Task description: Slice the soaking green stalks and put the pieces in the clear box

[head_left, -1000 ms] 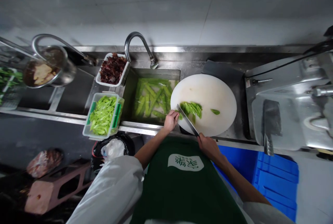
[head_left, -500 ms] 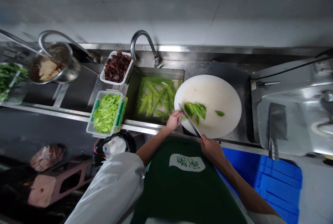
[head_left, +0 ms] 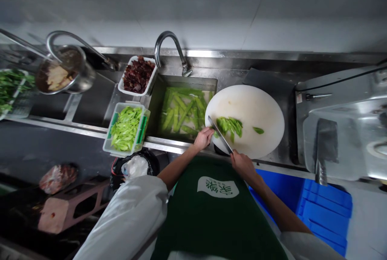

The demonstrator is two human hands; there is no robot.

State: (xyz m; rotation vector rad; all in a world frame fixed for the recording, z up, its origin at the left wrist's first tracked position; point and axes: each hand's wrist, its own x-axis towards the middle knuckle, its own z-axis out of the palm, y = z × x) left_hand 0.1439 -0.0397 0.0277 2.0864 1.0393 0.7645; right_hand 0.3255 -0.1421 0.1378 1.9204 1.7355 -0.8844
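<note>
My right hand (head_left: 242, 166) grips the handle of a kitchen knife (head_left: 220, 136), its blade slanting over the near left part of a round white cutting board (head_left: 260, 100). At the board's left edge, my left hand (head_left: 204, 138) has its fingers closed on a short piece of green vegetable (head_left: 215, 134), mostly hidden by the fingers and beside the blade. Thin green slices (head_left: 230, 126) are heaped just right of the knife. Farther right on the board lies a single slice (head_left: 258, 130).
Green stalks (head_left: 184, 109) soak in the sink left of the board, below a curved faucet (head_left: 171, 34). Left of it stand a tub of sliced greens (head_left: 126, 128) and a white tub of dark red-brown food (head_left: 139, 75). A cleaver (head_left: 326, 143) lies at the right.
The view has shifted slightly, so everything sits a little differently in the picture. Both hands and the knife keep nearly the same place over the board, and the heap of slices looks alike.
</note>
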